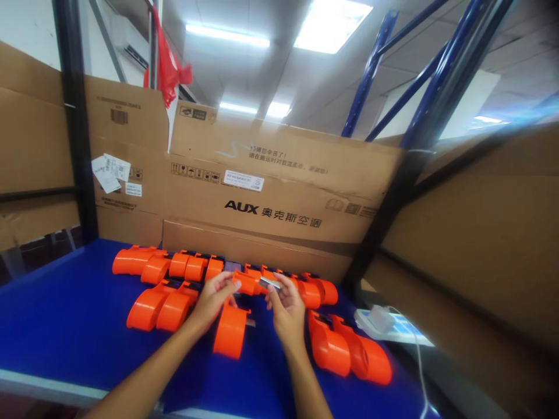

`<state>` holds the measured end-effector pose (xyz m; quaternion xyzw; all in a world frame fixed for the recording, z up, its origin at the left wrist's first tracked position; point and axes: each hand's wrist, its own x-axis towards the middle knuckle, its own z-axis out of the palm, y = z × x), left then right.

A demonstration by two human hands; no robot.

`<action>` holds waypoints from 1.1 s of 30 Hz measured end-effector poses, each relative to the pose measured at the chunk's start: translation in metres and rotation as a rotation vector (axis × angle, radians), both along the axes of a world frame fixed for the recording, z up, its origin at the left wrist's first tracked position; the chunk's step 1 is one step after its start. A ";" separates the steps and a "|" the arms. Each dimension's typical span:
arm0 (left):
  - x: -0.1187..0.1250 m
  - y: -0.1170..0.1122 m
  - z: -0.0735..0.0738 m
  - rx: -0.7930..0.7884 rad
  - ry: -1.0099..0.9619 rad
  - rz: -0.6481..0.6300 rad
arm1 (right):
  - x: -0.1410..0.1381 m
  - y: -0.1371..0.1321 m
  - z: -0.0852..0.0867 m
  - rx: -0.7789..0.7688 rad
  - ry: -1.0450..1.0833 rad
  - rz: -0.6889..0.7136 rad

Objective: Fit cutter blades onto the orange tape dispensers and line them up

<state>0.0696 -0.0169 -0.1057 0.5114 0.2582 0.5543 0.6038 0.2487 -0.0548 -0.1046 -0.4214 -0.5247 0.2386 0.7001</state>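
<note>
My left hand (217, 297) is closed, with thumb and fingers at the edge of an orange plastic piece (245, 283) with a rounded body. Between the thumb and fingers of my right hand (286, 305) is a small flat metal strip (269, 284), close to that orange piece. Just below my hands sits another orange ring-shaped piece (230, 333), with a short metal strip (250, 322) sticking out at its right side. The inner fingers of my left hand are partly hidden.
Similar orange pieces with dark parts stand in rows on the blue tabletop (65, 314), including a pair at left (146, 305) and a pair at right (332, 349). Cardboard (279, 186) walls the back. A power strip (388, 323) with a white cable lies right, near a dark post (375, 227).
</note>
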 end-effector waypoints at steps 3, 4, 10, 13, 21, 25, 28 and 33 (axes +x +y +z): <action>0.001 0.001 -0.002 0.018 0.021 -0.021 | 0.000 -0.002 0.002 -0.001 0.014 0.020; 0.001 0.001 -0.002 0.020 0.023 -0.027 | 0.000 -0.003 0.003 -0.006 0.007 0.023; -0.001 -0.005 0.007 0.008 0.005 -0.029 | 0.000 -0.003 0.004 -0.028 -0.031 0.018; -0.001 -0.008 0.009 0.007 0.008 -0.036 | 0.000 -0.003 0.004 -0.028 -0.049 0.005; -0.002 -0.002 0.002 -0.002 0.028 0.010 | -0.001 -0.003 0.001 0.021 -0.147 -0.004; -0.003 -0.001 0.000 0.036 0.056 -0.004 | 0.000 -0.002 0.000 0.013 -0.148 0.007; -0.003 -0.003 0.000 0.053 0.087 -0.037 | -0.001 -0.002 0.000 0.007 -0.151 -0.010; -0.001 -0.006 0.001 0.054 0.096 -0.018 | -0.002 0.000 -0.002 -0.003 -0.157 -0.054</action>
